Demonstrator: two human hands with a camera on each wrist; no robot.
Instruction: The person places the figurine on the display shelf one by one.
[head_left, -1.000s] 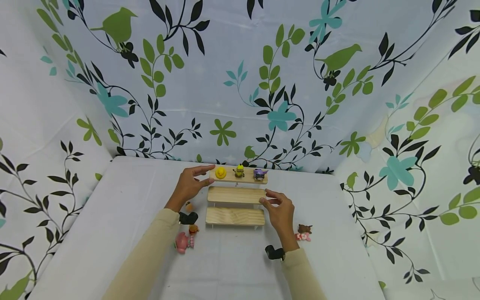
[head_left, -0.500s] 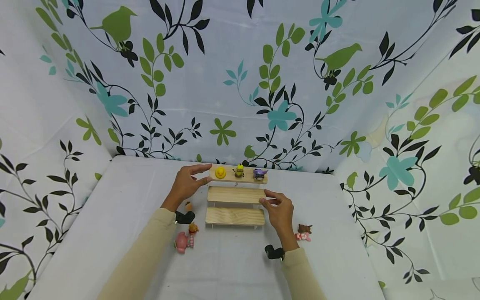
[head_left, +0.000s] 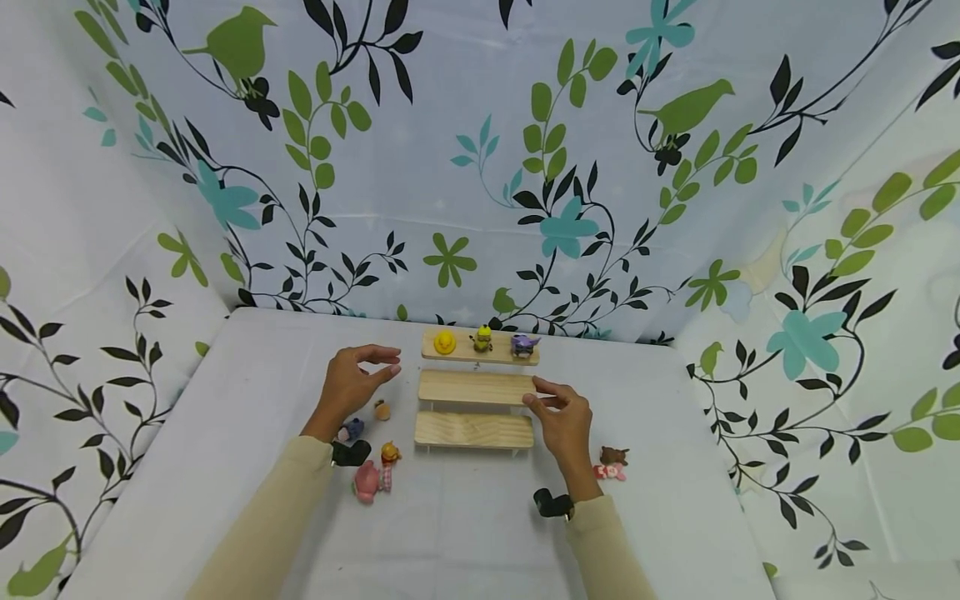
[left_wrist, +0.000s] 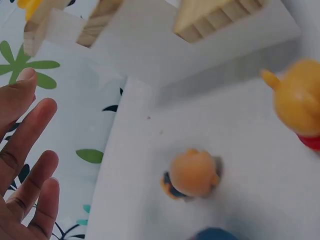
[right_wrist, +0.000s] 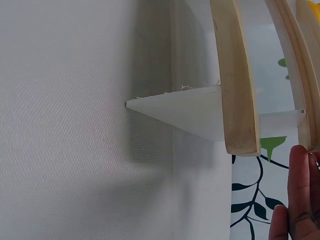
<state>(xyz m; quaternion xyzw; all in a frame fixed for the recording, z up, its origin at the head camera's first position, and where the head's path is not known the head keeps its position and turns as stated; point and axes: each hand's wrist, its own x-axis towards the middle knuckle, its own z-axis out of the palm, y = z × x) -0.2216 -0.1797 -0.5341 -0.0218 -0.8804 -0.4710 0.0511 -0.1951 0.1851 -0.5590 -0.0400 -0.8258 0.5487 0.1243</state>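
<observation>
A three-tier wooden display shelf (head_left: 474, 431) on white supports stands mid-table. On its top tier sit a yellow duck (head_left: 445, 342), a yellow-green figurine (head_left: 482, 339) and a purple figurine (head_left: 522, 345). My right hand (head_left: 566, 423) holds the right end of the middle tier between thumb and index finger; the right wrist view shows its fingertips against the wood. Left of the shelf, my left hand (head_left: 347, 387) hovers apart from it, fingers extended and nothing held. Below that hand lie a small round-headed figurine (left_wrist: 192, 174) and a blue figurine (head_left: 351, 429).
Nearer the front left are an orange-headed figurine (head_left: 390, 452) and a pink figurine (head_left: 367, 482). A brown-and-pink figurine (head_left: 611, 463) lies right of my right hand. The white table (head_left: 465, 533) meets a leaf-patterned cloth backdrop (head_left: 450, 192) behind the shelf.
My left hand has left the top tier's left end and drawn back to the left and nearer, uncovering the blue figurine. My right hand stays at the middle tier.
</observation>
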